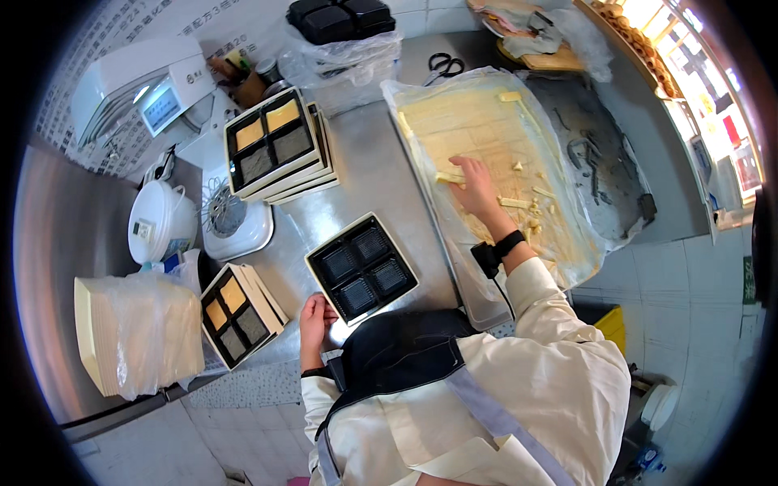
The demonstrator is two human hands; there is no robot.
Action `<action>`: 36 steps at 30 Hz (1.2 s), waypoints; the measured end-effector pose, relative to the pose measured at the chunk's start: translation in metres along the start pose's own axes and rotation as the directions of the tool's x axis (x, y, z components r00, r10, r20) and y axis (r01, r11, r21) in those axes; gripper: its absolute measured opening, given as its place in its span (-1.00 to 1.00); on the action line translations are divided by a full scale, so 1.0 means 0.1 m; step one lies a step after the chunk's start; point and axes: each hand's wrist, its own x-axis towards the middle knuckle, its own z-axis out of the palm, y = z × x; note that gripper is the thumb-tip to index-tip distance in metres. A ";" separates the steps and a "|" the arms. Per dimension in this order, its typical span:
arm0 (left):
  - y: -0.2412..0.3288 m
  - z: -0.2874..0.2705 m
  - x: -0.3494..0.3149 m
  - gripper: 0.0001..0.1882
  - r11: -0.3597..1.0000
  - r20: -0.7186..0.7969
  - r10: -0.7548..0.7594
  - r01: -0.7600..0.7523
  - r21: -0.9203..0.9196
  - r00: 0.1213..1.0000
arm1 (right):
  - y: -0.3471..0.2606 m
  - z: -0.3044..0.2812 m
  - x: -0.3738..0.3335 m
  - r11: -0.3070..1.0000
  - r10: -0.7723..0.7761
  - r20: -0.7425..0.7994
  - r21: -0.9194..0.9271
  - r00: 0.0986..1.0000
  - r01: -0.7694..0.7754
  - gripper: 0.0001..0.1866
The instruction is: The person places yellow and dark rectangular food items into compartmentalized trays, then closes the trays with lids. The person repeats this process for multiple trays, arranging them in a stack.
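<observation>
Cream-rimmed box (362, 269) with a black insert of four bare compartments is set on the steel counter (359, 158), directly before the dark apron (397, 348), and is taken as the landmark for all places below. Its lower left corner is touched by the fingers of the left hand (314, 318); whether the rim is pinched by that grip or only steadied cannot be told.

To the right of the box and farther off, a broad pale yellow slab (486, 121) is laid over thin clear film. Above it the right hand (476, 188) is placed, with its fingers bent at a pale yellow strip (448, 176); the underside of the fingers is hidden, so it cannot be told whether the strip is grasped by the grip or merely touched. Small offcuts (535, 212) are scattered on the slab, on the side away from the box.

Beyond the slab, seen from the box, a dark grey sheet (592, 150) is strewn with darker strips.

To the far left of the box, a taller pile of filled boxes (275, 152) is stacked; in the top one, two compartments are filled with yellow and two with grey. To the near left of the box, a smaller filled stack (237, 314) is placed, with film-wrapped cream trays (139, 336) stood farther left.
</observation>
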 end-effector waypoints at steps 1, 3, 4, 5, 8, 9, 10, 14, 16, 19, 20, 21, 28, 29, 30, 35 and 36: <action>-0.01 -0.02 0.00 -0.79 1.000 0.020 0.011 -0.011 0.004 1.000 | 0.00 0.02 0.00 1.000 -0.008 -0.007 0.002 1.000 0.008 -0.51; 0.00 -0.03 -0.02 -0.80 1.000 0.026 0.020 -0.019 -0.003 0.999 | -0.02 0.03 -0.01 1.000 0.005 -0.007 -0.001 1.000 -0.005 -0.50; 0.01 -0.01 0.00 -0.79 1.000 0.024 0.016 -0.016 0.013 1.000 | -0.01 0.02 -0.02 1.000 0.025 -0.001 -0.008 1.000 -0.025 -0.49; 0.01 -0.02 -0.02 -0.79 1.000 0.028 0.010 -0.010 0.010 1.000 | -0.03 0.06 -0.05 0.999 0.045 0.016 -0.001 0.999 -0.045 -0.48; 0.07 -0.02 -0.01 -0.77 1.000 0.049 -0.010 0.010 0.003 0.999 | 0.06 0.02 -0.09 0.996 0.070 0.205 -0.059 0.976 -0.059 -0.41; 0.05 -0.03 0.02 -0.77 1.000 0.047 -0.014 0.014 0.004 0.999 | 0.05 0.01 -0.14 0.997 0.042 0.230 -0.068 0.972 -0.027 -0.39; 0.00 -0.07 0.01 -0.77 1.000 0.043 -0.026 0.026 -0.011 0.999 | 0.05 0.00 -0.20 0.997 0.014 0.255 -0.074 0.967 0.006 -0.37; 0.03 -0.01 -0.03 -0.74 0.999 0.012 -0.046 0.046 0.004 0.999 | 0.00 -0.16 -0.26 0.998 -0.050 0.315 -0.028 0.948 0.062 -0.31; 0.01 -0.03 -0.03 -0.74 0.999 0.009 -0.042 0.042 0.009 0.999 | -0.02 -0.29 -0.22 0.998 -0.056 0.360 0.039 0.931 0.045 -0.32; 0.03 -0.02 -0.02 -0.76 0.999 -0.008 -0.054 0.054 -0.003 0.999 | 0.29 -0.40 -0.04 0.999 -0.036 0.336 0.018 0.941 0.031 -0.37; 0.01 -0.05 -0.02 -0.78 0.998 -0.015 -0.062 0.062 -0.015 0.998 | 0.45 -0.44 0.07 1.000 -0.024 0.315 -0.008 0.949 0.028 -0.38; 0.01 -0.03 0.01 -0.79 0.997 -0.014 -0.065 0.065 -0.031 0.998 | 0.57 -0.51 0.23 0.998 0.040 0.273 -0.065 0.961 -0.023 -0.41; 0.12 0.00 -0.03 -0.76 0.995 -0.042 -0.096 0.096 0.001 0.995 | 1.90 -0.62 1.21 0.901 0.338 -0.126 -0.244 0.933 -0.359 -0.57; 0.09 -0.02 -0.02 -0.76 0.995 -0.045 -0.099 0.098 -0.014 0.994 | 1.95 -0.62 1.30 0.900 0.313 -0.094 -0.287 0.945 -0.327 -0.55; 0.07 -0.04 -0.03 -0.75 0.994 -0.052 -0.109 0.109 -0.007 0.993 | 1.98 -0.60 1.38 0.897 0.292 -0.060 -0.329 0.955 -0.295 -0.53; 0.21 0.03 -0.05 -0.75 0.990 -0.050 -0.139 0.140 0.012 0.989 | 2.11 -0.47 1.73 0.759 0.207 0.154 -0.649 0.966 -0.059 -0.60; 0.19 0.02 -0.06 -0.75 0.990 -0.045 -0.143 0.143 0.001 0.989 | 2.14 -0.45 1.77 0.730 0.272 0.225 -0.681 0.936 -0.048 -0.62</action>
